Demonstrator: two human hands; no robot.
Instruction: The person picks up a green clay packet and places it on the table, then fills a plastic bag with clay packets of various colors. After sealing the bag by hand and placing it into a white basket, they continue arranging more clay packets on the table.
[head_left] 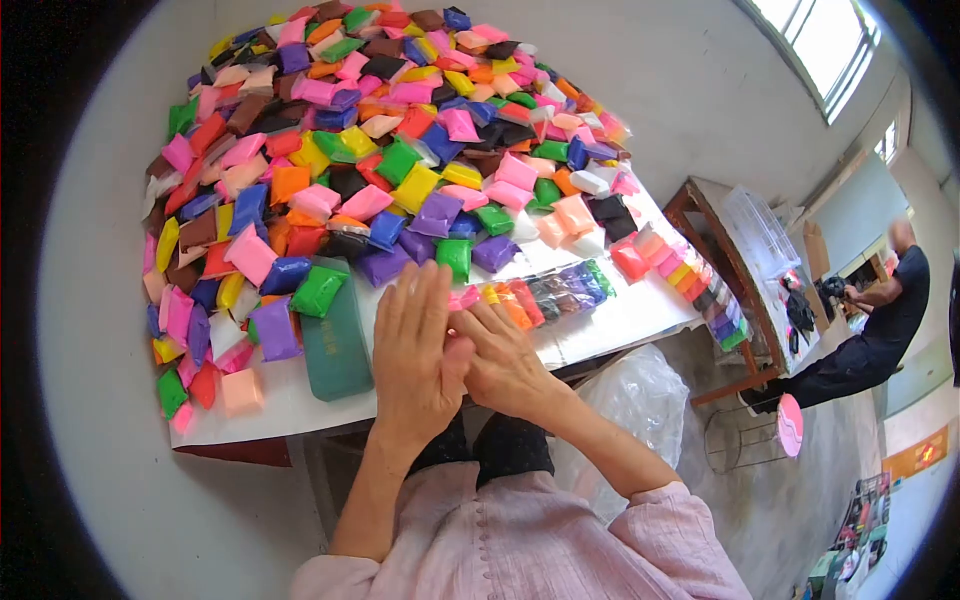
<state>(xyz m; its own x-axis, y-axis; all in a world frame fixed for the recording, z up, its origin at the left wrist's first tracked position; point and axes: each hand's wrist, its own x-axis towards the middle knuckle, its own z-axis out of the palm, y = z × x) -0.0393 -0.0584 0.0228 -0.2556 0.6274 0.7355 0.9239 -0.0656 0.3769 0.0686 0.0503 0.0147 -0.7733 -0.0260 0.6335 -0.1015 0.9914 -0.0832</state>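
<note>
holds the left hand [412,350] flat and pointing forward over the near side of the white table [610,325], back up, fingers straight and pressed together, thumb angled toward the right hand [505,365]. bends the right hand in from the other side, fingers curled, tips tucked in by the left thumb; cannot tell of anything pinched there. brings 2 bare forearms inward from 2 pink sleeves [650,510], to meet in front of the body.

has the row of coloured packets [553,300] just beyond and right of the grip, pink end partly hidden by the right fingers. finds bare tabletop right of the grip, between that row and the near edge. comes up against the green case [337,350] just left of the left hand, and the heap of loose packets [380,150] close beyond the fingertips, with little room forward. drops, past the near edge, to a clear plastic bag [645,400] low and right of the grip. reaches, farther right, a 2nd row [690,280] at the table's right side, then a 2nd table [735,270].
</note>
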